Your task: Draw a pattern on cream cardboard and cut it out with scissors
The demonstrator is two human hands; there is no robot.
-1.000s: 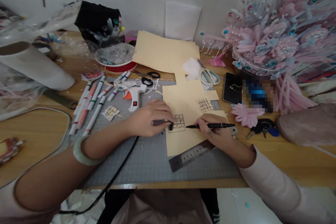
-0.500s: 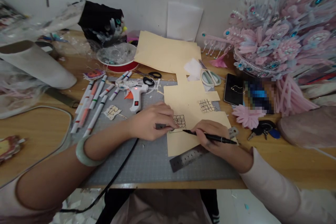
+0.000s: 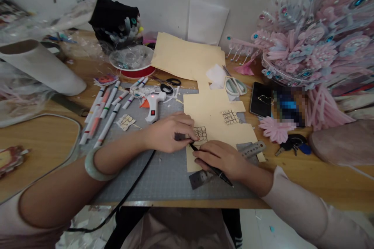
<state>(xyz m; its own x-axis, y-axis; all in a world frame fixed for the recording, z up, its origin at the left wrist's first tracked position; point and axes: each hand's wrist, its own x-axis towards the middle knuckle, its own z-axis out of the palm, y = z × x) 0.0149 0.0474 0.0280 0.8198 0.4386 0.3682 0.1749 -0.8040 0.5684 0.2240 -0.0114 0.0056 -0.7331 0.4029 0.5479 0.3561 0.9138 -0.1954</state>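
The slim black pen (image 3: 219, 173), gripped in the right hand's (image 3: 224, 159) fingers, has swung from the inked circle grid's (image 3: 201, 134) right side to its lower left, so both hands now meet there on the cream card (image 3: 209, 111). The left hand's (image 3: 169, 132) narrowed fingers seemingly pinch a small dark piece. The steel ruler (image 3: 253, 149) crosses beneath the right hand; grey mat (image 3: 163, 179) spreads toward the wooden counter's (image 3: 321, 198) front edge.

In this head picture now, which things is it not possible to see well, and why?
All in the head view:
- dark piece: partly covered by the left hand
- circle drawing: left side behind the left hand
- ruler: middle behind the right hand
- pink beaded decoration: cut by right edge
- item beside the phone: pixelated
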